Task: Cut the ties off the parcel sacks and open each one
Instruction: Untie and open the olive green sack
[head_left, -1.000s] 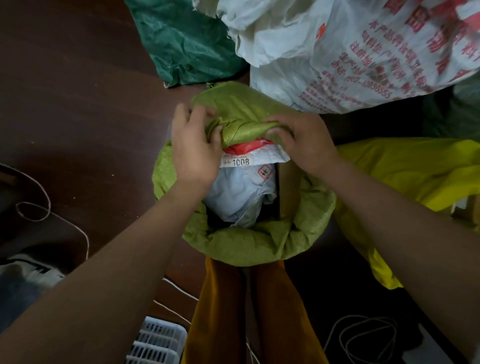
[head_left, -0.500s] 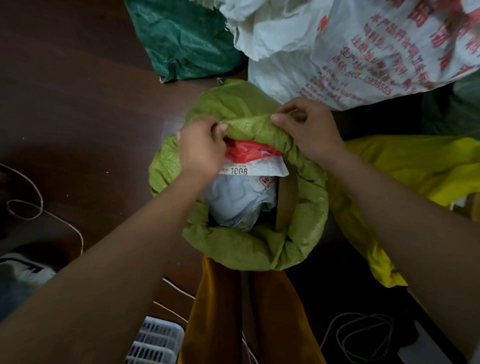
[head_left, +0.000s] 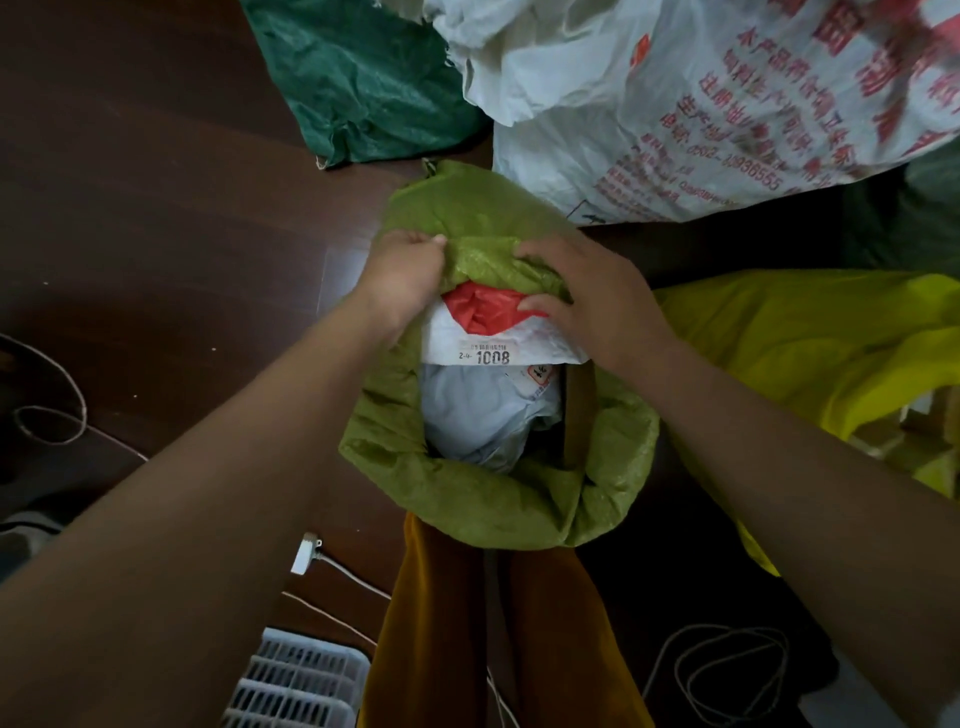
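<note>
**Green sack open; rim being rolled down**

The green sack (head_left: 498, 499) is standing on the dark floor (head_left: 156, 208) between the person's knees, its mouth already open and no tie showing on it. The left hand (head_left: 402, 275) is gripping the far rim; the right hand (head_left: 597, 301) is pinching the same rim, thumb inside. Parcels (head_left: 483, 410) are showing inside, one labelled 1008. The white sack (head_left: 701, 104), dark green sack (head_left: 363, 78) and yellow sack (head_left: 805, 353) are lying nearby; whether these are tied cannot be told.

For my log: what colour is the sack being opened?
Light green sack, clearest in the head view.
</note>
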